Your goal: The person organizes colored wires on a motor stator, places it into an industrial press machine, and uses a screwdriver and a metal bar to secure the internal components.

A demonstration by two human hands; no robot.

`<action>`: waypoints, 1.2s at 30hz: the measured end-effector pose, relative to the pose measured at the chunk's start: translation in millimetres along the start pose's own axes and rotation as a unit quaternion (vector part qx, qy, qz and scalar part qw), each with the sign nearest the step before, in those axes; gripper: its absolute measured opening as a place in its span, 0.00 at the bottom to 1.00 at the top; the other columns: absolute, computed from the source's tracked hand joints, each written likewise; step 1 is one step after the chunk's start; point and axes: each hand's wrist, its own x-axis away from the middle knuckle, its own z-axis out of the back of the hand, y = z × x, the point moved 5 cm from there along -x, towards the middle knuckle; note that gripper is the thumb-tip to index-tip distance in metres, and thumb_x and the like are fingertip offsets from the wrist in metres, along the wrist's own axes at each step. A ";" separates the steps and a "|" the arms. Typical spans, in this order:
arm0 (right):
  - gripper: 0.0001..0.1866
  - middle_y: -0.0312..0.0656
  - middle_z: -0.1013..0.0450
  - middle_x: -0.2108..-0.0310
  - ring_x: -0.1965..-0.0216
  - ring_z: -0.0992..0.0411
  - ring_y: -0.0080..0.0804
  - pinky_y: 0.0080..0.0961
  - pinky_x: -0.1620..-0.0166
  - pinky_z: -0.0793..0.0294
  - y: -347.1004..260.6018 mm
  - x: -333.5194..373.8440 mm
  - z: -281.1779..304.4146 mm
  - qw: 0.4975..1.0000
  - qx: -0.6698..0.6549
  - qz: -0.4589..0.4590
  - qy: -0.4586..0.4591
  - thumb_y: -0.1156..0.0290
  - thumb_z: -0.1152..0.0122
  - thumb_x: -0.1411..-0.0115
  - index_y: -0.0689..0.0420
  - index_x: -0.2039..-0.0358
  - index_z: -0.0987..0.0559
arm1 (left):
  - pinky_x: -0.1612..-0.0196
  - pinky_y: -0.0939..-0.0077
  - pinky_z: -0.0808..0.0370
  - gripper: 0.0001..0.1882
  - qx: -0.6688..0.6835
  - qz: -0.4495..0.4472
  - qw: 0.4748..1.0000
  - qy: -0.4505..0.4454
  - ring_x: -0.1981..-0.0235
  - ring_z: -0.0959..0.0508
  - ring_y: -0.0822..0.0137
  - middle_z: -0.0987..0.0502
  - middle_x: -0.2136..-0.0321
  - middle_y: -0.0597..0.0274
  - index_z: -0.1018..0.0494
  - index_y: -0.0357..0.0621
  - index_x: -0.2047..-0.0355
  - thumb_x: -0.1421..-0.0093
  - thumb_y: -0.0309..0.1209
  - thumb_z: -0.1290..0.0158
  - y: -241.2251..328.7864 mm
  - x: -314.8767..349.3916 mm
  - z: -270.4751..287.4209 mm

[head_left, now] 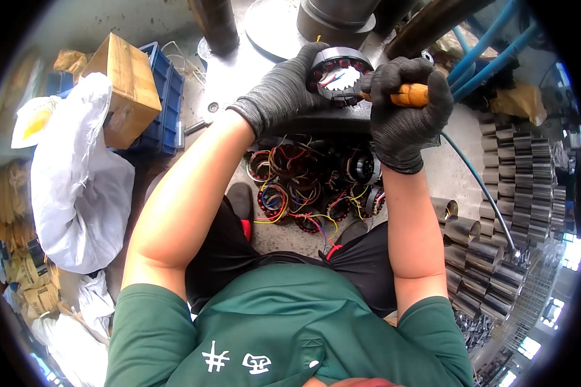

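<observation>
My left hand (pixel 281 94), in a dark grey knit glove, grips the left side of a motor stator (pixel 360 58). The stator is a grey metal ring with dark red windings around its inside and a few thin wires showing in the opening. My right hand (pixel 403 126), gloved alike, is closed around the orange-brown handle of a wooden-handled tool (pixel 412 95). Its narrow dark shaft points left into the lower right of the ring; the tip's exact shape cannot be made out. Both hands are over the near edge of a metal machine table (pixel 235 71).
On the floor between my feet lie several stators (pixel 290 161) with coloured wires. Metal cylinders (pixel 516 174) are stacked at the right. A blue crate (pixel 168 84), a cardboard box (pixel 132 77) and a white sack (pixel 81 187) stand left. Dark machine columns (pixel 214 26) rise behind; blue hoses (pixel 490 51) run far right.
</observation>
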 end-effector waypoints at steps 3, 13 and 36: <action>0.20 0.43 0.28 0.79 0.82 0.31 0.32 0.32 0.72 0.27 -11.1 -1.2 -7.9 0.999 -0.035 0.019 -0.035 0.50 0.45 0.34 0.58 0.66 0.24 | 0.40 0.63 0.24 0.50 -0.041 0.016 0.999 -0.014 0.43 0.21 0.54 0.21 0.46 0.44 0.47 0.45 0.29 0.45 0.43 0.31 4.4 0.9 -4.4; 0.17 0.45 0.28 0.78 0.81 0.31 0.33 0.34 0.70 0.25 -18.6 2.8 -18.0 0.995 -0.061 0.060 -0.046 0.57 0.51 0.34 0.59 0.66 0.25 | 0.42 0.60 0.23 0.47 -0.077 0.060 0.995 0.005 0.45 0.20 0.50 0.20 0.50 0.40 0.42 0.39 0.33 0.46 0.43 0.30 2.4 2.8 -5.9; 0.21 0.42 0.27 0.76 0.79 0.31 0.32 0.38 0.69 0.26 -7.4 3.8 -16.1 0.996 0.013 0.041 -0.073 0.52 0.55 0.32 0.55 0.60 0.20 | 0.46 0.53 0.22 0.43 -0.076 0.005 0.996 0.036 0.51 0.18 0.43 0.18 0.56 0.39 0.36 0.39 0.40 0.49 0.45 0.29 21.8 6.5 -7.3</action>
